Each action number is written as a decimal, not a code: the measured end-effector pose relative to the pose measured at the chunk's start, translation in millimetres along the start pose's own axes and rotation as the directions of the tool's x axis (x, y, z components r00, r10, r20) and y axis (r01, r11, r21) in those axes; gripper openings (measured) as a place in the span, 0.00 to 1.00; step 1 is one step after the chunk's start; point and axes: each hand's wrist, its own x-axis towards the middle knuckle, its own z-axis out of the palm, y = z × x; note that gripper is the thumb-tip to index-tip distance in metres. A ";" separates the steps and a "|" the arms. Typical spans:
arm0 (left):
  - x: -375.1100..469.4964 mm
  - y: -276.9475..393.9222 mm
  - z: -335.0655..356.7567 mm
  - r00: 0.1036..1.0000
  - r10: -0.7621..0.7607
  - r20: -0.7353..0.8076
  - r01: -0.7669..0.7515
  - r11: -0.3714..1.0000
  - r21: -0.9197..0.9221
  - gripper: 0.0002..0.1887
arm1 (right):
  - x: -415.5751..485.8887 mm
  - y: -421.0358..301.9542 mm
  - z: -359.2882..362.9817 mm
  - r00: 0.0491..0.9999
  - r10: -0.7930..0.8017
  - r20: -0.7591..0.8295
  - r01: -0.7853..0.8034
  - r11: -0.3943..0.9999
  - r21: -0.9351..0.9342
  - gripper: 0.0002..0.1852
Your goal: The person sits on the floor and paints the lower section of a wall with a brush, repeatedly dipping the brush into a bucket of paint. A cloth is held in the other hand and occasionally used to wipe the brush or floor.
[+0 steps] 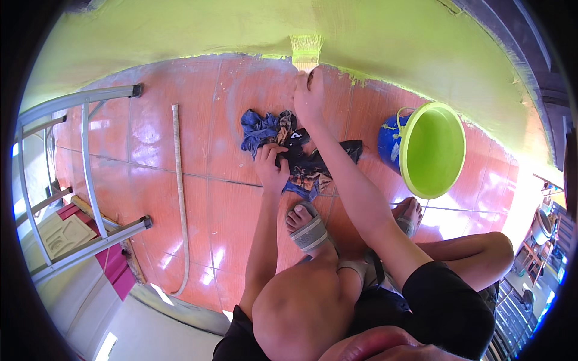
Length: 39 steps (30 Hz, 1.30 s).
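Observation:
My right hand (pixel 309 97) grips a wide paintbrush (pixel 306 52) by its handle. Yellow-green paint coats the bristles, which lie against the foot of the lime-green wall (pixel 180 31), just above the floor line. Below it, my left hand (pixel 271 167) is at the left side of a crumpled dark cloth (pixel 307 158) on the floor, fingers bent over its edge; whether they pinch the fabric is unclear. A bunched blue cloth (pixel 259 128) lies against the dark one. To the right stands a blue bucket (pixel 389 142) with a paint-covered rim and lime-green paint inside.
Reddish floor tiles (pixel 235 216) spread around my sandalled feet. A pale hose (pixel 178 171) lies along the floor on the left. Beyond it are a metal ladder (pixel 92 169) and a magenta panel (pixel 115 270). Furniture-like clutter (pixel 537 243) shows at far right.

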 end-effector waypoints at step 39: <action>-1.6 2.8 6.8 0.998 0.059 -0.035 -0.055 0.995 0.085 0.09 | -25.7 30.5 -20.3 0.984 0.156 -0.081 -0.141 0.977 0.162 0.05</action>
